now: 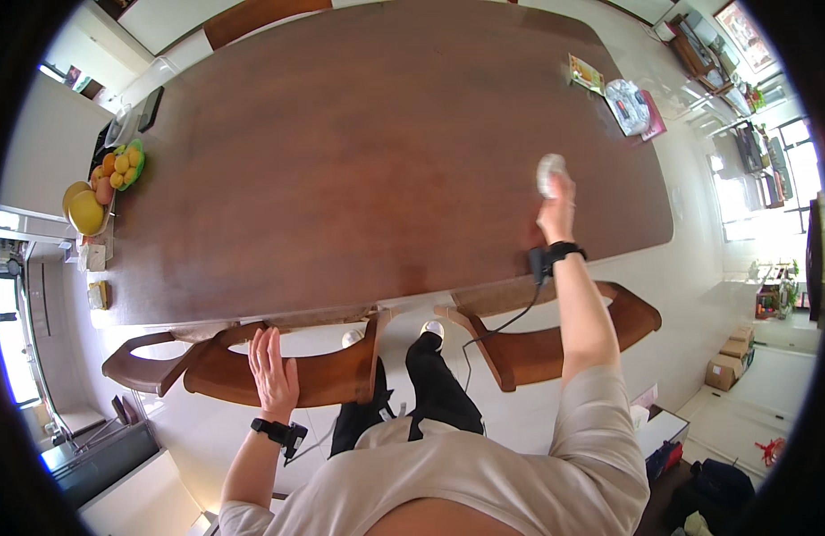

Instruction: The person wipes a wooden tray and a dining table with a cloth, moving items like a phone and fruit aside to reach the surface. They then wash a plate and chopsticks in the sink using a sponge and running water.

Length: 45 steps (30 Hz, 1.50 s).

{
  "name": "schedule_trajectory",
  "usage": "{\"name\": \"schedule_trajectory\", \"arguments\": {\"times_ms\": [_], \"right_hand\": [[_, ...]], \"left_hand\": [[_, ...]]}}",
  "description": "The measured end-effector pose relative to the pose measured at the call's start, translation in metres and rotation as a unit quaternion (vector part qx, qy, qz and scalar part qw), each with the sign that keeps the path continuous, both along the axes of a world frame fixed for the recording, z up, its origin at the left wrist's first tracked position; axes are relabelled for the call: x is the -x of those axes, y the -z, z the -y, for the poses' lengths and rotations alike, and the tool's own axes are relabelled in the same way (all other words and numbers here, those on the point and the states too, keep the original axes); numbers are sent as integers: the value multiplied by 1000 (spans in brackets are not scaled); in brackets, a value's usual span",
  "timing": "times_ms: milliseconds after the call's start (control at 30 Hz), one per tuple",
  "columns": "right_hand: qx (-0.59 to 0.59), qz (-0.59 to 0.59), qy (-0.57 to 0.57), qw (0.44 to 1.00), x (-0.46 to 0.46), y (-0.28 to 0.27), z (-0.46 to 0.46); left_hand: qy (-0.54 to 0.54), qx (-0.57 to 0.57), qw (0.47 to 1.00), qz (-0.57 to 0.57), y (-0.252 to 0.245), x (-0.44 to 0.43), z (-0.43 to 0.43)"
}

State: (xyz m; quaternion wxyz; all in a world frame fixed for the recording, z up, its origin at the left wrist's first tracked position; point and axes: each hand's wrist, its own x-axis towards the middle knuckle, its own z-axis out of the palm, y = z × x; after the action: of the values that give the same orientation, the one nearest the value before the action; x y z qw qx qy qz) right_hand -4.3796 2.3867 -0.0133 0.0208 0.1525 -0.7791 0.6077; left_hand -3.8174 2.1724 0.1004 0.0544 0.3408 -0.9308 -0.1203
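My right hand [557, 208] is over the right part of a brown wooden table [359, 161], closed on a white object [550, 175] at its fingertips. Blur hides what the object is; it may be a cloth or a wad of tissue. My left hand [273, 375] is over the curved backrest of a wooden chair [325, 378], fingers stretched out and nothing in it. Whether it touches the chair I cannot tell. Each wrist wears a black strap with a small device and a cable.
Fruit in a green bowl [140, 164], large yellow fruits [87, 213] and a tissue pack [93, 257] line the table's left edge. A plastic-wrapped item [627, 107] and a yellow packet [586, 74] lie far right. Another wooden chair [533, 358] stands at the near edge.
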Motion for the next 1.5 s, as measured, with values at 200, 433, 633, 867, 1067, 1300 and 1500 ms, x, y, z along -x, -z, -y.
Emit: {"name": "schedule_trajectory", "arguments": {"times_ms": [200,433,633,867,1067,1300,1500], "right_hand": [[-224,-235,-29,945,13,11,141],[-142,-182,-556,798,-197,-1,164],[-58,86,-332,937,-88,-32,19],[-129,-71,-159,976,-167,3,73],[-227,-86,-303,922,-309,-14,76],[164,508,-270,801,-299,-128,-49],[394,461,-109,787,-179,-163,-209]], "left_hand": [[27,57,997,-45,6,-11,-7],[33,76,994,-64,8,-14,-2],[83,80,990,-83,8,-18,-2],[110,88,983,-116,4,-17,-1],[111,97,984,-96,7,-18,-5],[121,107,980,-114,7,-10,-15],[49,63,992,-96,20,47,-72]]}}
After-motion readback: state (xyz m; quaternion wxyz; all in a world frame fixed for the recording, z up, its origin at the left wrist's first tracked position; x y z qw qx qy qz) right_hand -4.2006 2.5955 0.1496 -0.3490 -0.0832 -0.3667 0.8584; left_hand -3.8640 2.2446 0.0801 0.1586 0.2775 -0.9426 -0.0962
